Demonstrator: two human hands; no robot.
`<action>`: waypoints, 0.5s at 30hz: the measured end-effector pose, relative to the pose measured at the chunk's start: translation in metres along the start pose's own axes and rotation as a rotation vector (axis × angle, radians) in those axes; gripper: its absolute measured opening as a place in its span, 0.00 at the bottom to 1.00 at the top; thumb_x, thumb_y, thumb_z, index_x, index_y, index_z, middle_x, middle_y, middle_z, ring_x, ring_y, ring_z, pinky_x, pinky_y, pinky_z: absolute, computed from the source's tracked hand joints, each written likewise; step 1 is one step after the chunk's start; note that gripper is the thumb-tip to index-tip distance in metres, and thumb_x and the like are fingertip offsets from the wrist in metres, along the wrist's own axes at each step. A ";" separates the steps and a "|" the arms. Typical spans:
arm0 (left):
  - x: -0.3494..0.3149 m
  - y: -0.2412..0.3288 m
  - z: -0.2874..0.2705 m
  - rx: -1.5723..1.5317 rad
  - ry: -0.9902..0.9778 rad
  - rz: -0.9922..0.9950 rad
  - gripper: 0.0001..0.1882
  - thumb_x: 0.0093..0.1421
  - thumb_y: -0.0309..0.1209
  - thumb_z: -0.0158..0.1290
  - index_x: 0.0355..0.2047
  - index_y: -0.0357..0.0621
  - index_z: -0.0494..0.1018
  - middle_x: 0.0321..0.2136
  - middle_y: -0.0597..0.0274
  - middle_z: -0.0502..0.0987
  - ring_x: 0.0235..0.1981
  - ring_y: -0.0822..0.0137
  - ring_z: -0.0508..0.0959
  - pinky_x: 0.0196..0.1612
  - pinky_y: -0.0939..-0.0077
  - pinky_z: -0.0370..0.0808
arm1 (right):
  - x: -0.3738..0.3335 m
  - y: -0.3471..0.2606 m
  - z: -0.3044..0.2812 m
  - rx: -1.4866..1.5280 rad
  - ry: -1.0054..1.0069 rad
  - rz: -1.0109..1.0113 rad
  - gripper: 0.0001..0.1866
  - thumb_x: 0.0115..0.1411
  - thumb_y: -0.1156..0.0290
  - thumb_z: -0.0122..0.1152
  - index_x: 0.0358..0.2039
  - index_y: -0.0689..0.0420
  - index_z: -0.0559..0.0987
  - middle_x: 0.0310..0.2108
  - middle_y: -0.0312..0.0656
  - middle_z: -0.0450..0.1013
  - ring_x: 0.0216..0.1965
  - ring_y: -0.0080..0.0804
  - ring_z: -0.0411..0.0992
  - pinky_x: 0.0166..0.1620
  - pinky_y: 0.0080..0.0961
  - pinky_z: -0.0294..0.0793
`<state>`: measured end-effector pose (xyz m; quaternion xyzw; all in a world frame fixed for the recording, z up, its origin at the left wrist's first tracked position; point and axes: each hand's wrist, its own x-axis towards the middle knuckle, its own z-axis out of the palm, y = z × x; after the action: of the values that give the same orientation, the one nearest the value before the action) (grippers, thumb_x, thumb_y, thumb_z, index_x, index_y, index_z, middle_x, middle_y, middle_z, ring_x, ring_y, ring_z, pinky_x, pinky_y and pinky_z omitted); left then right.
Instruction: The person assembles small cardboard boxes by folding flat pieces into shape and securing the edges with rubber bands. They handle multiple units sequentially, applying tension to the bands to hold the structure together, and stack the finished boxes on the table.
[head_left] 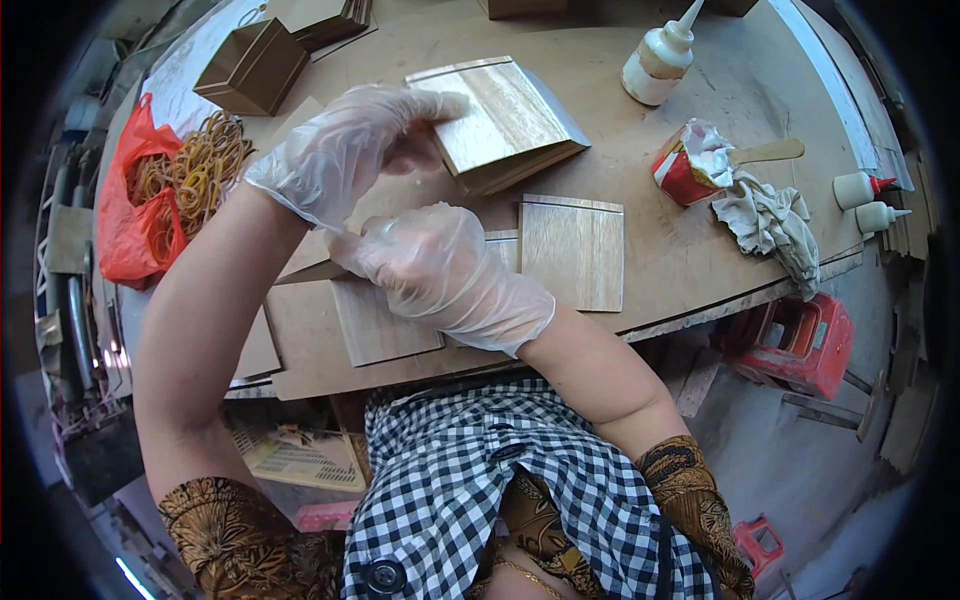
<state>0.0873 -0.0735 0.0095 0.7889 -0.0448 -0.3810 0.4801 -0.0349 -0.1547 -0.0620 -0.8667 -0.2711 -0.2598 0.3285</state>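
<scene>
Pinching wood-grained box (505, 112) by its left edge in gloved left hand (350, 145), just beyond curled gloved right hand (435, 262) — cannot tell if holding anything — best to press lightly, avoiding skew.

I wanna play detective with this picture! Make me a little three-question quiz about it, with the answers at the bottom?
1. Which hand touches the pale-topped wooden box? A) left B) right C) neither
2. True or false: the red bag is to the right of both hands.
3. How many white bottles can you count?

Key:
1. A. The left hand has a finger or thumb on its top.
2. False. It is to the left, with looped bands in its opening.
3. Three: one large, two small.
</scene>
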 end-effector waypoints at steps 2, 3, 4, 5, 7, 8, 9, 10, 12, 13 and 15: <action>0.005 -0.007 -0.002 -0.119 0.013 0.092 0.16 0.62 0.44 0.61 0.36 0.42 0.80 0.29 0.67 0.81 0.29 0.76 0.78 0.36 0.80 0.73 | 0.000 -0.001 0.000 0.012 0.013 -0.016 0.16 0.54 0.72 0.59 0.45 0.49 0.77 0.21 0.36 0.71 0.23 0.35 0.76 0.24 0.32 0.73; 0.005 -0.006 0.000 -0.178 0.013 0.138 0.16 0.62 0.43 0.61 0.38 0.42 0.79 0.31 0.67 0.82 0.31 0.75 0.78 0.38 0.79 0.74 | 0.000 0.000 0.001 0.014 0.017 -0.016 0.16 0.55 0.72 0.59 0.45 0.48 0.77 0.21 0.36 0.71 0.23 0.35 0.76 0.24 0.32 0.73; 0.005 -0.003 0.002 -0.242 0.013 0.210 0.16 0.62 0.43 0.60 0.40 0.42 0.79 0.33 0.67 0.81 0.32 0.75 0.78 0.41 0.78 0.74 | 0.000 0.000 0.001 0.017 0.021 -0.017 0.16 0.55 0.72 0.59 0.45 0.48 0.77 0.21 0.36 0.71 0.23 0.34 0.76 0.23 0.32 0.73; 0.004 0.003 0.003 -0.306 0.015 0.281 0.16 0.62 0.42 0.60 0.41 0.42 0.79 0.34 0.67 0.81 0.34 0.74 0.79 0.44 0.76 0.74 | 0.000 0.000 0.001 -0.012 0.010 -0.016 0.16 0.55 0.73 0.59 0.45 0.47 0.77 0.21 0.36 0.71 0.23 0.34 0.76 0.23 0.31 0.73; -0.024 0.018 -0.009 -0.364 -0.079 0.452 0.16 0.63 0.39 0.58 0.44 0.41 0.77 0.39 0.66 0.80 0.41 0.71 0.79 0.52 0.72 0.73 | 0.000 -0.001 0.001 -0.061 -0.010 -0.014 0.16 0.55 0.73 0.58 0.45 0.47 0.78 0.21 0.35 0.71 0.22 0.33 0.75 0.22 0.31 0.72; -0.023 0.010 -0.034 -0.225 0.022 0.552 0.16 0.63 0.39 0.58 0.47 0.42 0.77 0.42 0.66 0.80 0.44 0.72 0.79 0.52 0.73 0.73 | 0.000 0.001 0.001 -0.046 0.028 -0.022 0.16 0.54 0.74 0.58 0.45 0.47 0.78 0.21 0.35 0.70 0.21 0.33 0.74 0.22 0.31 0.72; -0.028 0.001 -0.062 -0.083 0.160 0.633 0.17 0.63 0.38 0.57 0.49 0.43 0.76 0.45 0.65 0.79 0.47 0.73 0.78 0.52 0.74 0.73 | 0.002 0.001 0.004 -0.010 0.064 -0.045 0.16 0.54 0.74 0.58 0.45 0.47 0.78 0.20 0.34 0.70 0.20 0.33 0.73 0.21 0.31 0.71; -0.040 0.001 -0.077 -0.204 0.236 0.627 0.19 0.64 0.38 0.57 0.52 0.43 0.75 0.46 0.64 0.79 0.48 0.73 0.78 0.52 0.74 0.73 | 0.001 0.003 0.008 0.026 0.104 -0.056 0.17 0.54 0.74 0.58 0.45 0.47 0.79 0.20 0.34 0.70 0.19 0.33 0.72 0.21 0.31 0.71; -0.077 -0.020 -0.105 0.092 0.492 0.682 0.21 0.64 0.38 0.57 0.55 0.44 0.74 0.48 0.63 0.79 0.49 0.73 0.78 0.53 0.75 0.72 | 0.000 0.000 0.006 -0.037 0.086 -0.057 0.16 0.53 0.75 0.57 0.44 0.48 0.79 0.19 0.35 0.69 0.19 0.33 0.72 0.21 0.31 0.71; -0.098 -0.028 -0.106 0.121 0.600 0.643 0.22 0.64 0.38 0.56 0.56 0.43 0.74 0.48 0.63 0.79 0.49 0.72 0.78 0.54 0.75 0.72 | 0.004 -0.001 0.000 -0.034 0.041 -0.035 0.13 0.53 0.74 0.58 0.40 0.48 0.79 0.18 0.35 0.69 0.20 0.32 0.73 0.22 0.30 0.72; -0.134 -0.040 -0.095 0.033 0.786 0.509 0.23 0.65 0.37 0.56 0.58 0.42 0.72 0.50 0.62 0.78 0.51 0.72 0.77 0.55 0.75 0.72 | 0.003 0.002 0.002 -0.007 0.037 -0.038 0.11 0.53 0.74 0.58 0.38 0.49 0.80 0.18 0.35 0.70 0.20 0.32 0.74 0.22 0.30 0.72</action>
<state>0.0415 0.0753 0.0760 0.8449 -0.0578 0.0775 0.5261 -0.0311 -0.1539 -0.0622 -0.8576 -0.2804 -0.2828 0.3254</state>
